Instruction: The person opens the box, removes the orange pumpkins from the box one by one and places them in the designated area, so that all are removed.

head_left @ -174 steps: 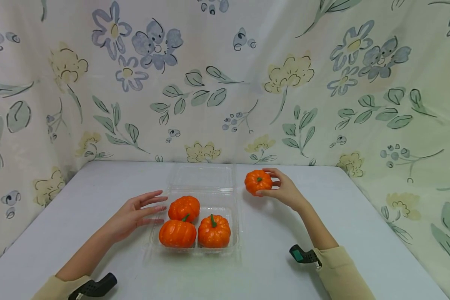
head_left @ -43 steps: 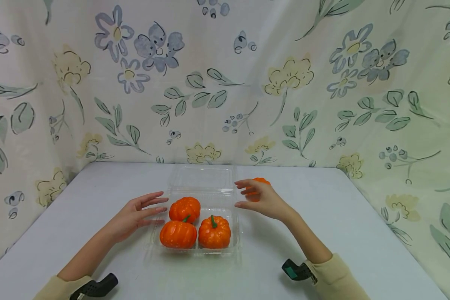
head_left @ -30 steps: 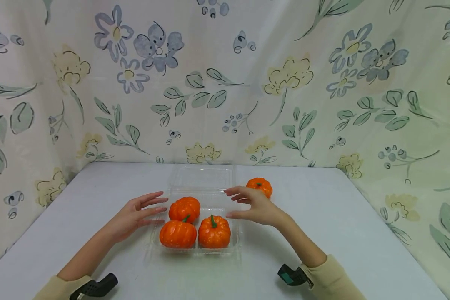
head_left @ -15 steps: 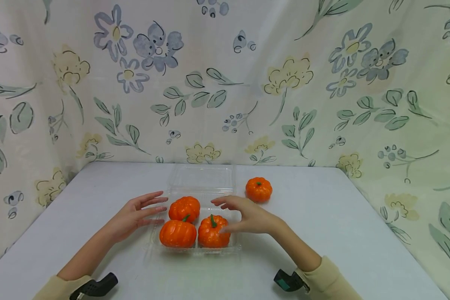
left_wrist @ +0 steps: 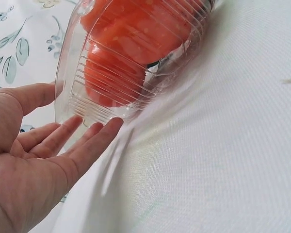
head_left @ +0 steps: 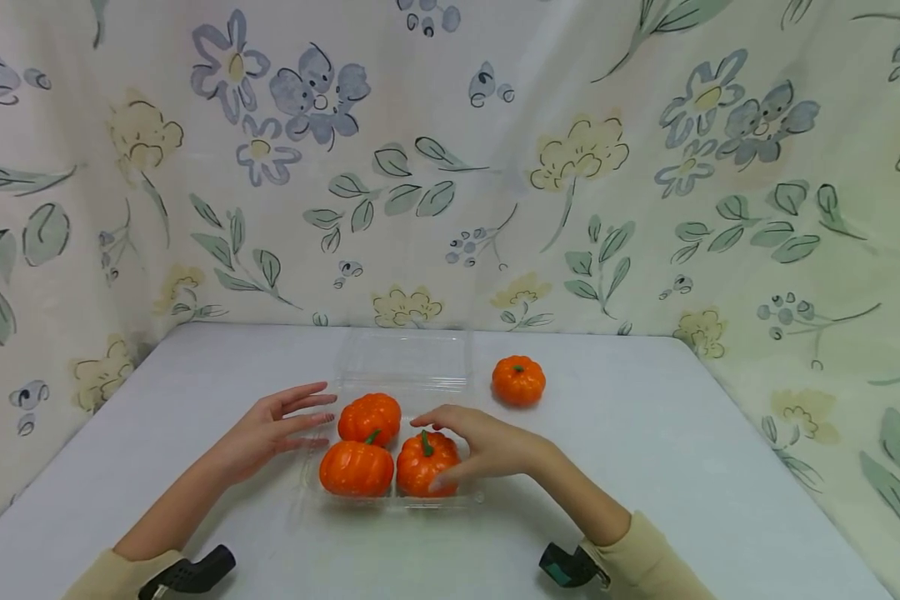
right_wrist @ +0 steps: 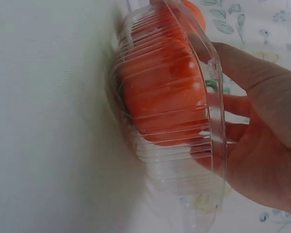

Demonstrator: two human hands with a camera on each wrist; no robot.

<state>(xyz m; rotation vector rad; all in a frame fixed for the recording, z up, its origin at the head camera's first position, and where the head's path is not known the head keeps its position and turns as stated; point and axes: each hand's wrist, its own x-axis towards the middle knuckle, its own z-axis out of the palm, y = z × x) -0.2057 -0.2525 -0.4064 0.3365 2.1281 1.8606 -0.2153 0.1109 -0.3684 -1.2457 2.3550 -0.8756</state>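
Along the near side of the white table (head_left: pixel 682 450), two pale sleeves reach in, each with a black wrist camera (head_left: pixel 195 575) strapped on. Closest to me in the clear plastic container (right_wrist: pixel 167 167) sit the front-left pumpkin (head_left: pixel 356 469) and the front-right pumpkin (head_left: pixel 417 468), just beside each other. The second is what matters: squat and round, no long axis to speak of, green stem pointing up. It lies just left of the right hand (head_left: pixel 491 442), much the nearer of the two; the thumb is on its near side and the fingers arch beyond the stem. That hand is spread well apart, fingers bent; I see no firm grip, and can't tell whether skin meets pumpkin. The left hand (head_left: pixel 273 433), loosely spread and holding nothing, waits with its fingertips at the container's left wall. The back-left pumpkin (head_left: pixel 369 417) sits just inside from it.

Farther off, right of the container, the loose pumpkin (head_left: pixel 518 381) stands alone on the table; nearly six seconds ago the right hand was around it. The left hand has hardly shifted since. Beyond are the folded-back lid (head_left: pixel 405 354) and the flowered cloth (head_left: pixel 457 125).
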